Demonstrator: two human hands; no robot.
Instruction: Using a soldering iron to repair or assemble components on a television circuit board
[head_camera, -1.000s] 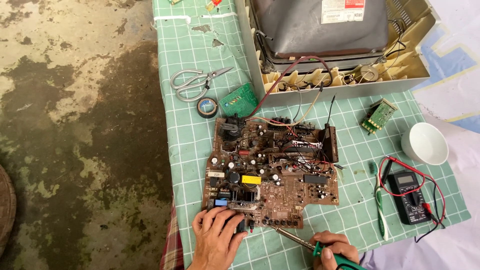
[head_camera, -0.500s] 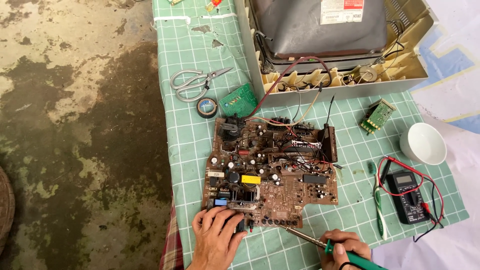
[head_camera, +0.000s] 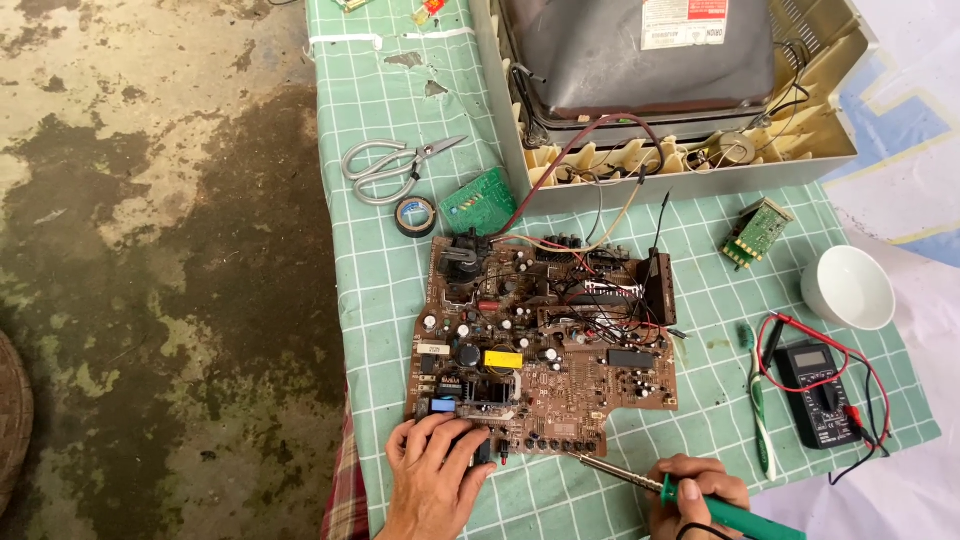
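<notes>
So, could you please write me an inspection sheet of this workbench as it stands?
Surface: green grid-patterned cutting mat, stained near the top.
Job's things: brown populated circuit board; green-handled soldering iron, tip at the board's near edge.
Clutter: steel scissors, black tape roll, two small green boards, white bowl, black multimeter, green screwdriver.
Grippers: left hand presses the board's near corner; right hand grips the iron.
Cables: wires run from the board into the open beige television casing; red meter leads loop loosely.
Surroundings: damp, mottled concrete floor.
</notes>
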